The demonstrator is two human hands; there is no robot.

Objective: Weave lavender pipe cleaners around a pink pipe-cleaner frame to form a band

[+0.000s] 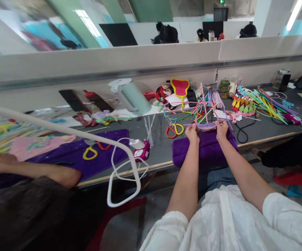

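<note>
From my remote seat I have a long grey table (161, 155) in view, crossing in front of the person. At its near edge lies a rolled purple cloth (207, 150), under the forearms. A pale green jug (133, 96) stands well off to the left, and loose pipe cleaners (215, 99) are heaped beyond the hands. I see the left hand (192, 133) and right hand (222, 131) apart, each pinching a purple pipe-cleaner frame (205, 124), which sits between them above the cloth. Scissors (176, 128) lie near the left hand.
</note>
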